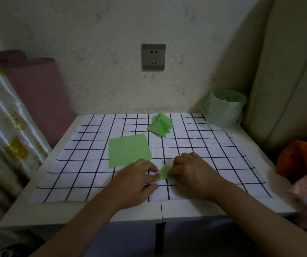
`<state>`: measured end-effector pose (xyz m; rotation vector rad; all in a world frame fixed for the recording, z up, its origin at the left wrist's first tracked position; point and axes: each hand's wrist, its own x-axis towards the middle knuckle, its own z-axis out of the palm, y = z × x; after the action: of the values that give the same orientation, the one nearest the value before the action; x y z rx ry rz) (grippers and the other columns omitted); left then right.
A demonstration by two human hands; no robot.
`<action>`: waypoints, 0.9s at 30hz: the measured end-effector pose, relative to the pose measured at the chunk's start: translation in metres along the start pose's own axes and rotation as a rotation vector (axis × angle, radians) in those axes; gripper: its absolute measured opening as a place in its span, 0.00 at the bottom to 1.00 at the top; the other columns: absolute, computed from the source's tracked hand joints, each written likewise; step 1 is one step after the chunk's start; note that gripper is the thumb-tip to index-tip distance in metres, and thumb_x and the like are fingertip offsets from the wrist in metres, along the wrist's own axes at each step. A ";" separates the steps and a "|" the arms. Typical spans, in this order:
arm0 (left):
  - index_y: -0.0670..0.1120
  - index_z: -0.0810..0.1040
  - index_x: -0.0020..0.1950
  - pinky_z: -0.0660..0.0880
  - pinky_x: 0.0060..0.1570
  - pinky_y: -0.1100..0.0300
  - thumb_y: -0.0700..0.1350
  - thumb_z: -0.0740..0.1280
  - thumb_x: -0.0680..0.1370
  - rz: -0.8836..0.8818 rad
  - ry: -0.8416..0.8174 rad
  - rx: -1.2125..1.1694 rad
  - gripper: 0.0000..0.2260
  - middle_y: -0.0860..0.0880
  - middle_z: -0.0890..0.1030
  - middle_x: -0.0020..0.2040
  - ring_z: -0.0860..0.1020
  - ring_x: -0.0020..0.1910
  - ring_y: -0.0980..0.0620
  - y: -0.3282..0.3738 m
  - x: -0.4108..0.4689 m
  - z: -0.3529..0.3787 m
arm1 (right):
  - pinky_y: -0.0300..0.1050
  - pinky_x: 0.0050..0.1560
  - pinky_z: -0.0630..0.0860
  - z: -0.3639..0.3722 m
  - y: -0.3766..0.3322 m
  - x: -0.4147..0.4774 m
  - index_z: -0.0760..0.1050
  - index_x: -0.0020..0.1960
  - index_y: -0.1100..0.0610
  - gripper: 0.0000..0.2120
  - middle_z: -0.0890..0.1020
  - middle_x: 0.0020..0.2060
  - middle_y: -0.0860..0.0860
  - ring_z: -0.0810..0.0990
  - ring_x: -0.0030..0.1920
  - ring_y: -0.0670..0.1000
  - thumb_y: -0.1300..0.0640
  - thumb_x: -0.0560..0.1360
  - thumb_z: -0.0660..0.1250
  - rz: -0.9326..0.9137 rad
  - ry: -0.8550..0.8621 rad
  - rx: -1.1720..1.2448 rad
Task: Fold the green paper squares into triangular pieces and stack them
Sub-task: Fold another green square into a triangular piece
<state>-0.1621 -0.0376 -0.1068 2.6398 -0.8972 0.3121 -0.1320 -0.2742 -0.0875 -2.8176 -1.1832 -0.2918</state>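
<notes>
Head view. Pinching folded piece (pixel 164 173) between left grip (pixel 138 179) and right grip (pixel 191 175) on tabletop (pixel 74 212), likely for crisp creases. Stacked triangles (pixel 161 126) beyond, clear of work.

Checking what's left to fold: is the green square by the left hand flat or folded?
Flat, unfolded. The green square lies spread on the checked cloth, unlike the folded triangles stacked behind it.

Folded piece (pixel 164 172) between the fingers (pixel 149 178): light green. Paper squares (pixel 128 150) beyond the left fingers: plain green. Triangular pieces (pixel 160 126) farther beyond: green. Cloth (pixel 204 154) beneath the fingers: white, black grid lines. Desk (pixel 74 212): white.
</notes>
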 end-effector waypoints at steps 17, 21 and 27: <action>0.48 0.84 0.49 0.76 0.46 0.54 0.50 0.60 0.80 -0.016 0.056 -0.011 0.14 0.57 0.79 0.52 0.75 0.52 0.57 0.005 0.007 0.007 | 0.50 0.49 0.69 0.011 -0.031 0.013 0.79 0.62 0.39 0.29 0.81 0.44 0.49 0.78 0.47 0.55 0.46 0.74 0.43 0.328 0.047 0.081; 0.49 0.84 0.51 0.76 0.47 0.55 0.50 0.59 0.81 -0.021 0.046 -0.003 0.15 0.58 0.79 0.55 0.74 0.54 0.58 0.004 0.007 0.008 | 0.49 0.41 0.71 0.022 -0.029 0.016 0.83 0.53 0.40 0.23 0.80 0.35 0.48 0.78 0.36 0.54 0.48 0.75 0.49 0.365 0.085 -0.032; 0.51 0.80 0.51 0.74 0.54 0.54 0.51 0.58 0.80 -0.048 0.035 0.021 0.12 0.58 0.79 0.60 0.73 0.59 0.58 0.008 0.008 0.010 | 0.47 0.42 0.61 0.023 -0.020 0.018 0.82 0.56 0.41 0.17 0.81 0.38 0.48 0.80 0.39 0.55 0.48 0.78 0.55 0.375 0.116 -0.091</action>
<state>-0.1600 -0.0513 -0.1114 2.6621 -0.8233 0.3561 -0.1310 -0.2446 -0.1069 -2.9731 -0.6157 -0.4823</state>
